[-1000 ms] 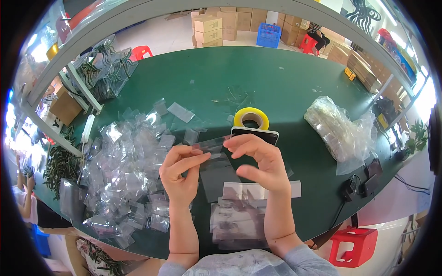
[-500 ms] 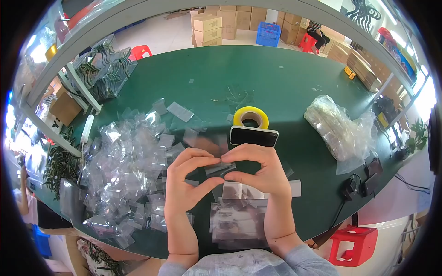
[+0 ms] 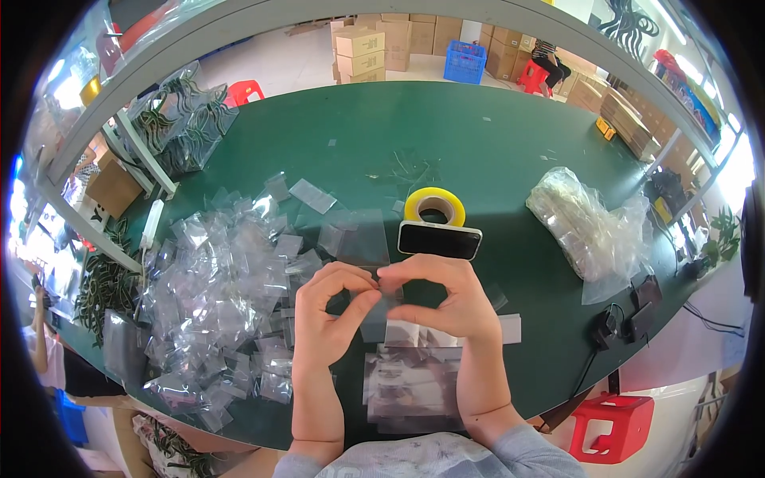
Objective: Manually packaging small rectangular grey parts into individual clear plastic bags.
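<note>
A small clear plastic bag (image 3: 387, 301) is between my two hands above the near middle of the table; its outline is faint and partly hidden. My left hand (image 3: 333, 312) pinches its left side, thumb against fingertips. The curved fingers and thumb of my right hand (image 3: 443, 296) hold the other side, with the fingertips of both hands nearly meeting. Below them lies a stack of flat clear bags (image 3: 410, 390), and a pale strip (image 3: 511, 328) sticks out beyond my right wrist. A phone (image 3: 439, 240) leans on a yellow tape roll (image 3: 449, 199) just past my hands.
A wide heap of loose clear bags (image 3: 219, 295) covers the left of the green table (image 3: 343, 111). At the right sit a bulky plastic sack (image 3: 570, 215) and black adapters with cables (image 3: 607, 327). A grey shelf frame (image 3: 271, 25) arches over the far side. A red stool (image 3: 610, 430) stands at lower right.
My left thumb has risen from the lower edge to meet its fingertips. The blurred reddish patch beyond my hands is gone, and a flat clear sheet shows there.
</note>
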Demonstrator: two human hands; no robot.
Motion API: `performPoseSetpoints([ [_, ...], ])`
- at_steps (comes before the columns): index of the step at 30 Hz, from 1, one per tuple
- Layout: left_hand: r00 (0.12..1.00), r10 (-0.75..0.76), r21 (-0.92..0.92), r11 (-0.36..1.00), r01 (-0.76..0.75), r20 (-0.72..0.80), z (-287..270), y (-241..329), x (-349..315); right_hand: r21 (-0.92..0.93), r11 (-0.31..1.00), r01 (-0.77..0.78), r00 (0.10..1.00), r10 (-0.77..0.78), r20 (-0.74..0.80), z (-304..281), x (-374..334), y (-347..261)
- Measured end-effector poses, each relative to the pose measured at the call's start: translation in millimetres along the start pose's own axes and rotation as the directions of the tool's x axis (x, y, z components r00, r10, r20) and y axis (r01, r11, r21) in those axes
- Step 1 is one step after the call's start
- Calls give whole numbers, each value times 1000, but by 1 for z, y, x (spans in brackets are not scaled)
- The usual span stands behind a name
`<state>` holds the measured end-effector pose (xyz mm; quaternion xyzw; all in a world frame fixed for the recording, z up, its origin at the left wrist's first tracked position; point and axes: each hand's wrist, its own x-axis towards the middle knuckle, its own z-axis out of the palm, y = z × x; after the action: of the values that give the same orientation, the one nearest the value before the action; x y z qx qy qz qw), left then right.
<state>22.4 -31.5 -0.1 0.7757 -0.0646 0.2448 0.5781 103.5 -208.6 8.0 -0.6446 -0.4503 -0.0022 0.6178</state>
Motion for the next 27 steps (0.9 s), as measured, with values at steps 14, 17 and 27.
performPoseSetpoints([
  [14,982,184,116,977,-180,-28,8,1,2,-126,988,88,992,-98,-73,-4,-4,7],
  [17,979,197,196,963,-183,-52,6,7,0,-189,975,120,987,-137,-80,-5,-4,4],
  [27,976,206,230,955,-186,-64,6,8,-5,-187,962,199,975,-214,-62,1,-3,6],
])
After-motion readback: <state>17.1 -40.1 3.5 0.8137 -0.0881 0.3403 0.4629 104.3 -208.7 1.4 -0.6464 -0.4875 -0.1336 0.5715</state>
